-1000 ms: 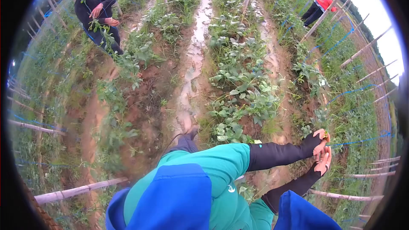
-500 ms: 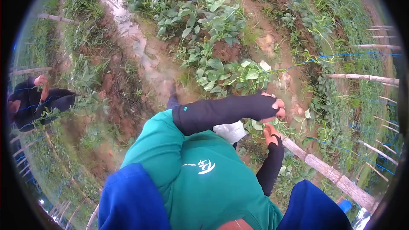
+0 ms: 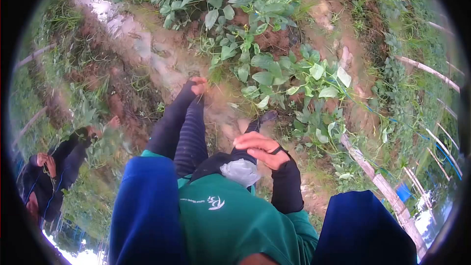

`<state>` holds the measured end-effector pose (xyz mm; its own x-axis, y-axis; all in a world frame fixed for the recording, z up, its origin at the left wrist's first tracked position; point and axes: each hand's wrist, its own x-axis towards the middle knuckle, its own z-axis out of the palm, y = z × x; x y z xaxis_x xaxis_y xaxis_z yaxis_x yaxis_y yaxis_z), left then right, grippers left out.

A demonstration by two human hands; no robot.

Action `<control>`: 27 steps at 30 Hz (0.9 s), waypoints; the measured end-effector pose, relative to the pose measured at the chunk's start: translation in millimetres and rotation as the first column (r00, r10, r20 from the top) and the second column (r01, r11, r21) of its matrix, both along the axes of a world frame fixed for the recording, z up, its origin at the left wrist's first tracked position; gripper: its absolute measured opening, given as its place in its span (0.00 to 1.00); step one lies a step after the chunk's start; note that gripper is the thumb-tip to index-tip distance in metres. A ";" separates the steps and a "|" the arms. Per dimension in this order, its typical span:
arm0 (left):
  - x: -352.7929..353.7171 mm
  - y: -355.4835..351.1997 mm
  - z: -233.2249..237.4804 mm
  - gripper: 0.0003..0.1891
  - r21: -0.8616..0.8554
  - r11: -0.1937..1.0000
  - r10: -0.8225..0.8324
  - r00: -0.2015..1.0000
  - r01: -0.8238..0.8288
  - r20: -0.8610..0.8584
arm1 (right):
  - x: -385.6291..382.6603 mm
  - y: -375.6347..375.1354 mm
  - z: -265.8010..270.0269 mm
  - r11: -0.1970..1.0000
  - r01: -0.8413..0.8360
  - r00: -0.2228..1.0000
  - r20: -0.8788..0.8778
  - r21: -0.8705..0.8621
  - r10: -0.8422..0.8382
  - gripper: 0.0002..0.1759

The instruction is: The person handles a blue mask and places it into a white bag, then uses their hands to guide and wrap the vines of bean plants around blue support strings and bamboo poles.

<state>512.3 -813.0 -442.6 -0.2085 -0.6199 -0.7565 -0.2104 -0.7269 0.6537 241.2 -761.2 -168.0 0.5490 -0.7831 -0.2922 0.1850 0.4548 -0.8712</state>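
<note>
My left hand (image 3: 198,86), in a black sleeve, reaches forward over the wet soil beside my striped leg (image 3: 190,140). Its fingers look curled, and whatever they may hold is too small to make out. My right hand (image 3: 259,147) is in front of my waist, with fingers stretched out, thumb a little apart and nothing visible in it. Close below it, a white plastic bag (image 3: 241,172) hangs at the front of my green shirt (image 3: 245,221). Leafy vine plants (image 3: 274,71) grow ahead of both hands, apart from them.
A bamboo pole (image 3: 378,181) slants up on the right, with blue string (image 3: 370,109) running among the leaves. More poles (image 3: 427,71) stand farther right. A muddy, wet furrow (image 3: 147,51) runs along the left. Another person (image 3: 54,172) in dark clothes is at far left among plants.
Both hands have left the vine near the bamboo pole. My left hand has swung left, low over the furrow; my right hand has drawn left towards the white bag. The view has shifted.
</note>
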 end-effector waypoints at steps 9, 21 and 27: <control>-59.7 16.1 -92.1 0.14 -0.297 0.742 -0.515 0.795 0.601 0.321 | 29.7 27.3 -104.2 0.987 -0.076 0.628 -0.763 0.139 0.156 0.18; -159.5 -10.8 -136.1 0.17 -0.662 0.686 -0.291 0.948 0.302 0.131 | 13.3 104.0 -239.9 0.847 0.311 0.797 -0.603 0.431 0.014 0.19; -110.7 -71.7 -30.2 0.15 -0.029 0.968 -0.237 0.871 0.249 -0.431 | 4.9 78.8 -331.2 0.546 0.576 0.798 -0.564 0.608 -0.213 0.22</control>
